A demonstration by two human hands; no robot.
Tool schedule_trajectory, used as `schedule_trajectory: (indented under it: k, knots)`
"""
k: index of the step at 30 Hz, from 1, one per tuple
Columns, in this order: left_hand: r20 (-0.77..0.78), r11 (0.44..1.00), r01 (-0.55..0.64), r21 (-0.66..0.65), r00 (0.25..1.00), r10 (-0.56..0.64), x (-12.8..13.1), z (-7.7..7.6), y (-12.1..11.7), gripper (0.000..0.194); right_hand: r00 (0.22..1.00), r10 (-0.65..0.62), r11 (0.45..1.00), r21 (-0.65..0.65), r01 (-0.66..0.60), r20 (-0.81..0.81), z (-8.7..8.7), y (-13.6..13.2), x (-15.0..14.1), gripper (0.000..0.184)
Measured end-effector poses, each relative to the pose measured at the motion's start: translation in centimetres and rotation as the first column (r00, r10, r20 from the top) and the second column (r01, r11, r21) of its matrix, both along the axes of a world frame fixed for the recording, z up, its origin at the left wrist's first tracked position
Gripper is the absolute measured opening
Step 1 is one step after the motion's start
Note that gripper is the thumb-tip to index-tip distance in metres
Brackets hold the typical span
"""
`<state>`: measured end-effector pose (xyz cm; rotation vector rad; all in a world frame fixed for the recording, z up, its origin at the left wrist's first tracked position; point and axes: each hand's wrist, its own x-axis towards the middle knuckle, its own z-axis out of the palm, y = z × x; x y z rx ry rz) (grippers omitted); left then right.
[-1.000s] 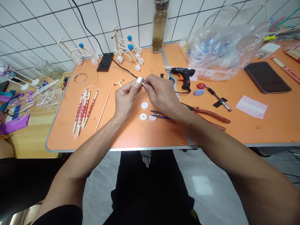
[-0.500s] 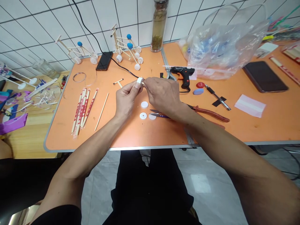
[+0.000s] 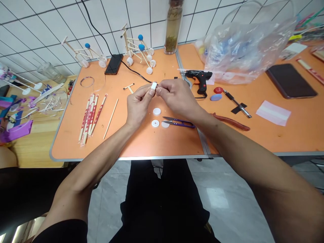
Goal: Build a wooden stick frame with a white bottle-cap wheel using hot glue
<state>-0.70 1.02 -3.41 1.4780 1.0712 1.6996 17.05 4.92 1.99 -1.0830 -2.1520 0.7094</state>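
Observation:
My left hand (image 3: 139,103) pinches a small white wheel (image 3: 154,85) on edge between thumb and fingers, above the orange table. Close against the wheel's right side, my right hand (image 3: 176,96) has its thumb and forefinger pressed together; whatever lies between them is hidden. Below the hands, a white disc (image 3: 157,111) and a white wheel with a hub (image 3: 155,123) lie flat. Purple-handled thread snips (image 3: 178,123) rest partly over another white disc (image 3: 165,125). A small T-shaped stick piece (image 3: 129,88) lies left of my left hand.
Wrapped chopsticks (image 3: 88,116) and one bare stick (image 3: 110,118) lie left. Stick models with wheels (image 3: 139,50) stand at the back beside a phone (image 3: 113,64). Rightward are a glue gun (image 3: 199,79), red-handled pliers (image 3: 231,122), a pen (image 3: 238,104) and a plastic bag (image 3: 243,50).
The wheel has turned slightly in my left hand, and my right fingers have shifted beside it. The stick end that showed between the hands is now hidden. The view has moved slightly.

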Motion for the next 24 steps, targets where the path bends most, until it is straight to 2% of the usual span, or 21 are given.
schedule_trajectory:
  k: [3,5,7,9,12,14,17,19,24]
  knots:
    - [0.042,0.998,0.016,-0.058,0.999,-0.014,0.0,-0.5,0.2,0.039,0.951,-0.12,0.973,0.224,0.055,0.285,0.2,-0.9,0.0,0.023]
    - [0.04,0.997,0.015,-0.069,0.999,-0.012,0.0,-0.5,0.1,0.041,0.927,-0.133,0.965,0.257,0.042,0.35,0.3,-1.0,0.1,0.025]
    - [0.029,0.998,0.015,-0.062,0.999,-0.013,0.0,-0.2,-0.1,0.04,0.958,-0.081,0.978,0.206,0.023,0.277,0.2,-0.4,0.2,0.026]
    - [0.012,0.998,0.013,-0.055,1.0,-0.012,0.2,0.2,-0.3,0.036,0.99,0.003,0.996,0.092,-0.016,0.143,-0.1,0.5,0.4,0.03]
    - [0.005,0.997,-0.019,-0.072,1.0,0.02,0.6,0.7,-0.7,0.027,0.997,0.08,0.996,-0.051,-0.08,-0.006,-0.8,1.4,0.6,0.04]
    - [0.036,0.994,-0.04,-0.1,0.998,0.043,0.8,0.7,-0.8,0.022,0.998,0.06,0.998,-0.026,-0.061,-0.023,-1.2,1.3,0.6,0.042]
    - [0.089,0.992,-0.027,-0.125,0.995,0.039,1.0,0.3,-0.8,0.024,0.996,-0.035,0.99,0.14,0.024,0.077,-1.4,0.5,0.5,0.039]
    - [0.094,0.992,-0.019,-0.122,0.995,0.031,1.0,0.0,-0.7,0.03,0.987,-0.073,0.977,0.207,0.042,0.145,-1.4,0.2,0.3,0.038]
    - [0.133,0.992,0.01,-0.124,0.991,0.006,0.9,-0.2,-0.2,0.039,0.983,-0.083,0.983,0.176,0.053,0.167,-1.4,0.4,0.1,0.04]
